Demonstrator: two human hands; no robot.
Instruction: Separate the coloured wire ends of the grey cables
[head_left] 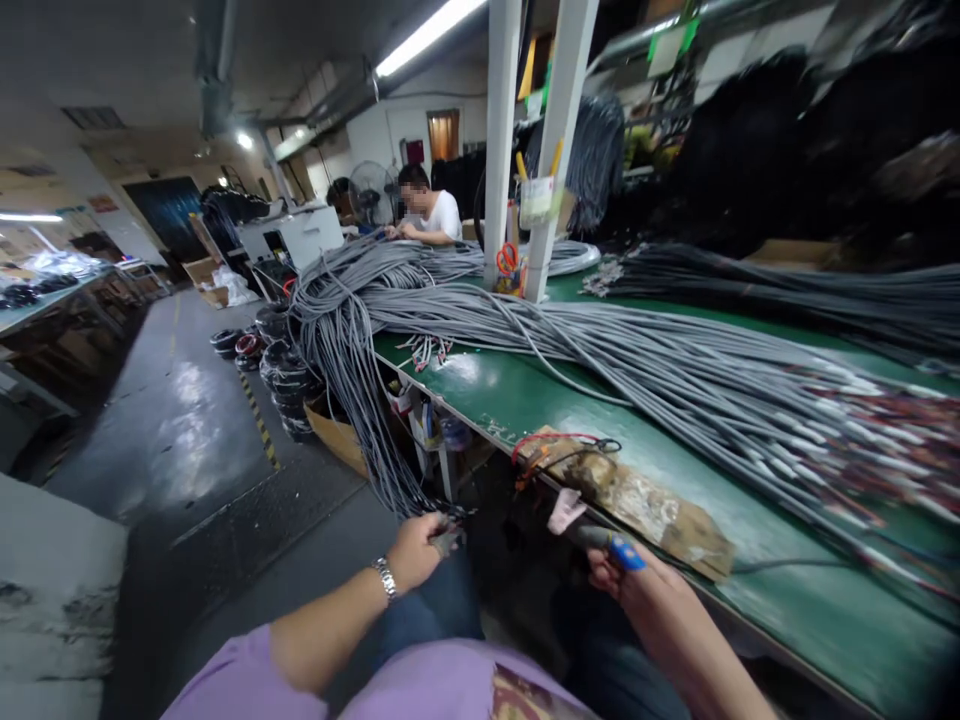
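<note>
Grey cables (480, 320) on a green bench (465, 385), clock directions taken from the middle of the view. The main bundle runs from eleven o'clock to its white-tipped ends (832, 410) at three o'clock; a second group, the hanging cables (367, 400), droops over the bench end at eight o'clock. Judged by look, a single cable should be light and bendy with some spring, whereas the bundle would be heavy and apt to slide; the thin end wires seem the fragile part, so hold is best taken on the grey jacket behind them. The left hand (417, 552), at seven o'clock, is curled narrow beside the lower ends of the hanging cables. The right hand (616, 568), near five o'clock, has its fingers drawn together, a blue wrap (627, 553) on it, next to a pink scrap (566, 511). Blur prevents telling whether the grey pieces at both hands are gripped or are finger coverings.
</note>
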